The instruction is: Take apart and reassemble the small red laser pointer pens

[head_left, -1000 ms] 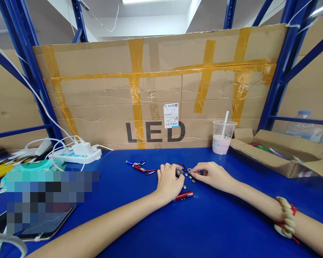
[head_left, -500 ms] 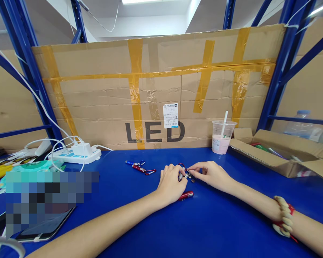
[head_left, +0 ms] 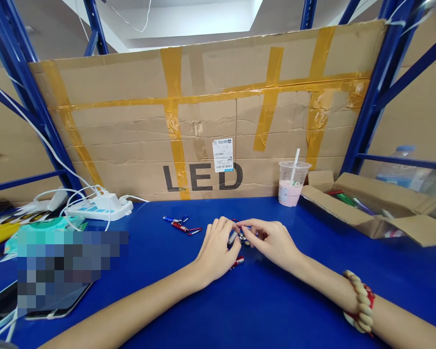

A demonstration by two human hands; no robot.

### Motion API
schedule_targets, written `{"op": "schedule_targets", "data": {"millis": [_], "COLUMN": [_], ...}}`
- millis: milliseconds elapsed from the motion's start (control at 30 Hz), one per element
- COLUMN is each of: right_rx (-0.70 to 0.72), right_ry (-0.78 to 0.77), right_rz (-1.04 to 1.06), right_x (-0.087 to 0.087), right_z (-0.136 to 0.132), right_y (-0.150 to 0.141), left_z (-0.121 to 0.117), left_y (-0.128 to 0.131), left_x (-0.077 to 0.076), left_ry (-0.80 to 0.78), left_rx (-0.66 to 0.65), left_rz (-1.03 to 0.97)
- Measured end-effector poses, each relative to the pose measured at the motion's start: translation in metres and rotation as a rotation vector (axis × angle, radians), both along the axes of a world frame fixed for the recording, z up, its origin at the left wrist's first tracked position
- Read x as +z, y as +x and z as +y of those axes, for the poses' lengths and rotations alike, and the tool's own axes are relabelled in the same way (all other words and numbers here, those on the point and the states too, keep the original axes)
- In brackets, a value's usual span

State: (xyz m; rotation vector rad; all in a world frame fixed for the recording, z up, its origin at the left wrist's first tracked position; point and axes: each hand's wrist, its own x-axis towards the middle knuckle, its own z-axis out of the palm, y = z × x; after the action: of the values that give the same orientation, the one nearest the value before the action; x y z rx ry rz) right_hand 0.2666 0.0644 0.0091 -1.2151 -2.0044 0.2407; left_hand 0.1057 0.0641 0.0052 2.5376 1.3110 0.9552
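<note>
Left hand (head_left: 218, 247) is holding a small silvery cylinder (head_left: 233, 238) between thumb and fingers; right hand (head_left: 272, 240) is hovering with thumb and fingertips narrow over button cells (head_left: 247, 243), can't tell if it's pinching one, fingers are hiding it. Cells are lying loose on the blue table (head_left: 276, 310) between the hands, so a brushing fingertip could be scattering or flipping them. Red penlight (head_left: 238, 262) is resting just beside the left hand; a palm nudge could be rolling it off.
</note>
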Motion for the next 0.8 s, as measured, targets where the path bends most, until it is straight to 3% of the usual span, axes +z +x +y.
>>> {"op": "schedule_targets", "data": {"millis": [133, 233, 367, 533, 633, 800], "right_rx": [0.009, 0.026, 0.067, 0.116, 0.119, 0.061], "right_ry": [0.028, 0.037, 0.034, 0.000, -0.004, 0.001], "right_rz": [0.011, 0.033, 0.063, 0.058, 0.041, 0.026], "right_x": [0.000, -0.002, -0.004, -0.005, -0.003, 0.001], "right_z": [-0.004, -0.006, -0.010, -0.011, -0.009, -0.006], "right_y": [0.000, -0.002, -0.008, -0.010, -0.008, -0.004], "left_z": [-0.003, 0.005, 0.028, 0.051, 0.053, 0.051], "left_y": [-0.014, -0.040, -0.088, -0.127, -0.125, -0.105], "left_x": [0.019, 0.037, 0.050, 0.047, 0.040, 0.027], "left_ry": [0.050, 0.035, -0.053, -0.124, -0.174, -0.069], "left_rx": [-0.039, -0.088, 0.049, 0.193, 0.184, 0.174], "left_rz": [0.145, 0.283, 0.393, 0.521, 0.572, 0.559]}}
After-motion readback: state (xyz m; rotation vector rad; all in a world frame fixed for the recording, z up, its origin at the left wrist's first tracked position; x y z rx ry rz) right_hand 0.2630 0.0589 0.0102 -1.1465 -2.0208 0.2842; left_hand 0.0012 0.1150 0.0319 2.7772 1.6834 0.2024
